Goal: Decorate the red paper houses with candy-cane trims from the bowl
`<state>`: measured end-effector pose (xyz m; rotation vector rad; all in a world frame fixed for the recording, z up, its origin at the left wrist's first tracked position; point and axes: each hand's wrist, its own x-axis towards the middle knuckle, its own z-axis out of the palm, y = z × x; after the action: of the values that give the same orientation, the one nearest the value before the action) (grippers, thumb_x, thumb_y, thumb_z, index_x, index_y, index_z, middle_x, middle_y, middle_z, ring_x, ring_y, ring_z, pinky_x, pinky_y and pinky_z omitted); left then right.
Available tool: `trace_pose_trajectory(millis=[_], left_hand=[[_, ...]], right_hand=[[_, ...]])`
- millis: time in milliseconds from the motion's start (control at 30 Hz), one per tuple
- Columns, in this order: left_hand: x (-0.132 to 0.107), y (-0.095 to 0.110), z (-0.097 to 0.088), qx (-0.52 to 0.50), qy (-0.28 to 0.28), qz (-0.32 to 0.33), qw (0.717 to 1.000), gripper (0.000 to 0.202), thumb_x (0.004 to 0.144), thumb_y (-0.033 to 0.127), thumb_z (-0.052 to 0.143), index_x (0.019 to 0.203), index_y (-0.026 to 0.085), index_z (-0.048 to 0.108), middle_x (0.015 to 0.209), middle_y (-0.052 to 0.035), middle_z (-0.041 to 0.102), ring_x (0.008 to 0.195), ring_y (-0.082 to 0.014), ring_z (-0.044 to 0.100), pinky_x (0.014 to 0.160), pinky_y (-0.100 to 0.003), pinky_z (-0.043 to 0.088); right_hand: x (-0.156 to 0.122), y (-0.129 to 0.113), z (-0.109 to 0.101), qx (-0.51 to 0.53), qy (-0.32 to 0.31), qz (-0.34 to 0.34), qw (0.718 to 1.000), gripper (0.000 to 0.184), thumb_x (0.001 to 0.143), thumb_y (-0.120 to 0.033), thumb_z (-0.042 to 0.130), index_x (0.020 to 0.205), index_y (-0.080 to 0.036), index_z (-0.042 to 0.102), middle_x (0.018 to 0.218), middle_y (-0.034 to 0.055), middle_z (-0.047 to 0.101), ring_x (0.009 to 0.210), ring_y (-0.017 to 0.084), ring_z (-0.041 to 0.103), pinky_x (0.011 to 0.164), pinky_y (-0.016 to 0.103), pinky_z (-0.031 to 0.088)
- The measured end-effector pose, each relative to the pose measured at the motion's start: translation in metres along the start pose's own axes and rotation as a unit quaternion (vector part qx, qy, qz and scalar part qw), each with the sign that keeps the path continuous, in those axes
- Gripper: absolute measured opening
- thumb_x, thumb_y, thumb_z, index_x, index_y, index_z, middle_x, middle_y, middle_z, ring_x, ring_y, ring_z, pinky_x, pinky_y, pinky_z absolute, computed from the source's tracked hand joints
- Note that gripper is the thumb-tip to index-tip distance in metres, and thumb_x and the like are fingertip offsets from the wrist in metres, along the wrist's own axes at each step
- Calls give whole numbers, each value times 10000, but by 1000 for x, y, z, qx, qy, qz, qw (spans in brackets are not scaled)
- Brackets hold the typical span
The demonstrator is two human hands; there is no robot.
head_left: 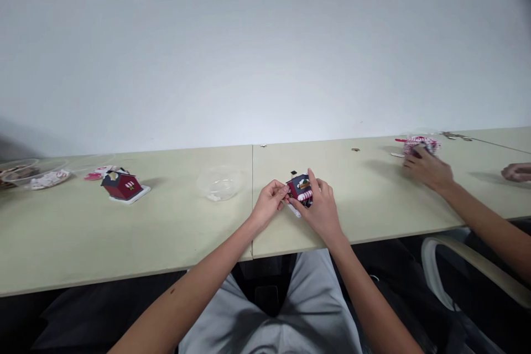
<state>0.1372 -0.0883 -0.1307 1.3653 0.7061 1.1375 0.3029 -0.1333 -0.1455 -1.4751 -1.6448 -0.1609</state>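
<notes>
A small toy house (305, 195) with dark red walls, a dark blue roof and red-and-white striped trim sits in front of me over the table. My right hand (322, 204) grips it from the right, thumb along the lower front and index finger raised by the roof. At the house's left wall, the fingertips of my left hand (271, 202) are pinched together; whatever lies between them is too small to make out. A small dark piece (293, 172) shows just behind the roof. Part of the house is hidden by my fingers.
Left of me are a clear plastic bowl (224, 183), another red house (124, 185) on a white base, and containers of small pieces (50, 178). At right, a co-worker's hand (431, 168) is on a red-and-white item (429, 145). Small flat pieces (355, 149) lie farther back.
</notes>
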Motion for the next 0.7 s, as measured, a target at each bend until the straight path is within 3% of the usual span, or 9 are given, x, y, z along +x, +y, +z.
trace_pose_trajectory(millis=[300,700], left_hand=[[2,-7,-6,39,47,56,997,435,799,541,762,740,178,530,629,5,655,454,-73,477,428,-195,320],[-1,1,-2,47,65,57,995,425,769,508,799,702,173,546,560,22,613,433,-74,486,424,-198,373]], right_hand=[[1,-2,0,16,6,-9,1000,942,820,-708,637,1581,-237,343,1201,159,542,1119,334,515,980,503,472],[3,-3,-2,17,3,-5,1000,840,863,-645,620,1562,-249,374,1185,146,535,1124,334,507,978,492,460]])
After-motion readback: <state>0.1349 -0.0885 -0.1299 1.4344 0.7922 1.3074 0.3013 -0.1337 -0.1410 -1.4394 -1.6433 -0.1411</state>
